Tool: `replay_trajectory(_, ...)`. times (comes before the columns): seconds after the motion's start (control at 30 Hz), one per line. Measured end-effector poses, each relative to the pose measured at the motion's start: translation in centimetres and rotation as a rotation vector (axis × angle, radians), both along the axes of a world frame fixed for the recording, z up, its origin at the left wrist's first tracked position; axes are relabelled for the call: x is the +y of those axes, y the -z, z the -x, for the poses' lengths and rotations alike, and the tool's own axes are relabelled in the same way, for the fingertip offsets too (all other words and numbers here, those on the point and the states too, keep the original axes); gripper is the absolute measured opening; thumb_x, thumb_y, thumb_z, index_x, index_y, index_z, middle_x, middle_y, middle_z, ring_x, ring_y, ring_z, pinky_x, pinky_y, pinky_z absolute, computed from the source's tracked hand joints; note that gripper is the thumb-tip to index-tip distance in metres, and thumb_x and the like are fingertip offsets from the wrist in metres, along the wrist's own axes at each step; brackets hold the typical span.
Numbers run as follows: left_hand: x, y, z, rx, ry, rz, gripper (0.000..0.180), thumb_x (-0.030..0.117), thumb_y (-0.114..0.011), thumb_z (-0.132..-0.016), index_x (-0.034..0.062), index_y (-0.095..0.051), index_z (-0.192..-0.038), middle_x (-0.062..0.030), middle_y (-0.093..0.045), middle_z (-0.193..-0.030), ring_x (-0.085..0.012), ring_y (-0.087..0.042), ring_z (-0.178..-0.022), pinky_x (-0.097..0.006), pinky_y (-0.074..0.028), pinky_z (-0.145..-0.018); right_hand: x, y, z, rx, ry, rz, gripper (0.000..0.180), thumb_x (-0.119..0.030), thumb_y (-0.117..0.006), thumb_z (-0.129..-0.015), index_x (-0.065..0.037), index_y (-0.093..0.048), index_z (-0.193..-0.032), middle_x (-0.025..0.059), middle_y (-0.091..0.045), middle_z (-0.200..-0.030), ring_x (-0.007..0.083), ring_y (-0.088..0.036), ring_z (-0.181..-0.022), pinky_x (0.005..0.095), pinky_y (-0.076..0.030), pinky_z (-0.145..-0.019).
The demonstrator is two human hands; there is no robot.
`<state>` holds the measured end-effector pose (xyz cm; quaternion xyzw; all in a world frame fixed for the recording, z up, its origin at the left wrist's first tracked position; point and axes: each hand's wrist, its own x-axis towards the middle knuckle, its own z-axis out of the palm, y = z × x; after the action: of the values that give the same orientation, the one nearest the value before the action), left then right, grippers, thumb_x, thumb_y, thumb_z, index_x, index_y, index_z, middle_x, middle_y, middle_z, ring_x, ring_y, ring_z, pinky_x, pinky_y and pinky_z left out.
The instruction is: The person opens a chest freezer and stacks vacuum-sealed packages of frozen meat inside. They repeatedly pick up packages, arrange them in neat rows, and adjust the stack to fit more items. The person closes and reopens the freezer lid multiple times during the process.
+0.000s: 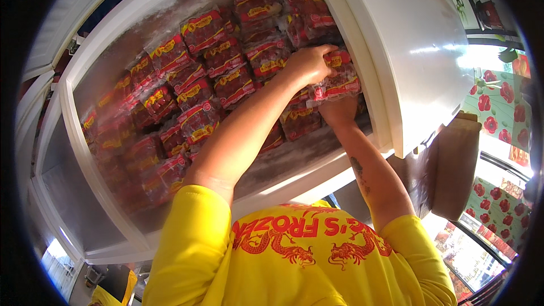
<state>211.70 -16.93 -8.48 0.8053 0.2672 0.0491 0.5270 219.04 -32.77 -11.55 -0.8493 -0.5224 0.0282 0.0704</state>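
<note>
Both my hands reach into a white chest freezer (362, 45) full of plastic-wrapped packs of dark red frozen food with red and yellow labels. One frozen food pack (339, 84) is between my hands at the right end, close to the inner wall. My left hand (309, 65) grips its far left edge, fingers bent over the top. From the near side my right hand (340, 111) holds the same pack; its fingers are hidden beneath it. Rows of stacked packs (233, 85) lie to the left, and more packs (306, 14) sit beyond my hands.
Frost lines the freezer's inside, and haze blurs the packs at the left. White frame edges (76, 119) border the opening. A brown box-like object (456, 167) stands right of the freezer, near a cloth with red flowers (498, 102).
</note>
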Motion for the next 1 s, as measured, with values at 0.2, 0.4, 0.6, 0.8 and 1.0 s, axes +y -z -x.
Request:
replay_trajectory(0.2, -0.3, 0.9, -2.0, -0.025, -0.021, -0.018, 0.062, 0.035, -0.077, -0.077, 0.0185, -0.054, -0.133, -0.0190, -0.065, -0.114, -0.0332, -0.063, -0.107, -0.042, -0.052, -0.088, -0.6, 1.1, -0.2, -0.168, -0.038, -0.004, 0.038, -0.033, -0.065, -0.077, -0.011, -0.067, -0.107, 0.0124, -0.067, -0.108, 0.0313, -0.062, -0.103, 0.0458, -0.046, -0.091)
replay_trajectory(0.4, -0.6, 0.4, -4.1, 0.083, -0.241, -0.077, 0.061, 0.034, -0.078, -0.078, 0.0055, -0.053, -0.126, -0.0224, -0.057, -0.121, -0.0424, -0.058, -0.111, -0.046, -0.051, -0.090, 0.9, -4.7, 1.1, 0.227, 0.132, 0.347, 0.037, -0.032, -0.069, -0.074, -0.006, -0.067, -0.100, 0.0175, -0.067, -0.101, 0.0341, -0.065, -0.095, 0.0443, -0.051, -0.083)
replay_trajectory(0.6, -1.9, -1.8, -3.0, 0.158, -0.394, 0.063, 0.053, 0.028, -0.076, -0.080, -0.0013, -0.052, -0.117, -0.0238, -0.057, -0.120, -0.0410, -0.059, -0.110, -0.047, -0.050, -0.090, -0.7, -6.4, 0.6, 0.427, 0.007, 0.123, 0.050, -0.028, -0.072, -0.075, -0.005, -0.061, -0.119, 0.0193, -0.065, -0.108, 0.0377, -0.061, -0.103, 0.0443, -0.047, -0.091)
replay_trajectory(0.8, -3.0, -1.3, -3.5, 0.121, -0.440, -0.010, 0.043, 0.018, -0.069, -0.083, -0.0004, -0.045, -0.114, -0.0239, -0.053, -0.116, -0.0447, -0.061, -0.101, -0.051, -0.052, -0.083, -4.4, -5.6, 1.7, 0.864, 0.355, -0.190, 0.054, -0.019, -0.071, -0.081, -0.003, -0.052, -0.129, 0.0104, -0.061, -0.116, 0.0262, -0.057, -0.108, 0.0364, -0.044, -0.089)
replay_trajectory(1.0, -5.5, -0.7, -4.4, 0.027, -0.574, -0.079, 0.034, 0.013, -0.064, -0.084, -0.0016, -0.043, -0.107, -0.0266, -0.051, -0.112, -0.0442, -0.062, -0.094, -0.050, -0.055, -0.077, -3.0, -1.6, -0.4, 1.345, 0.792, -0.430, 0.063, -0.049, -0.058, -0.093, -0.011, -0.042, -0.140, 0.0037, -0.046, -0.138, 0.0162, -0.041, -0.125, 0.0390, -0.037, -0.095)
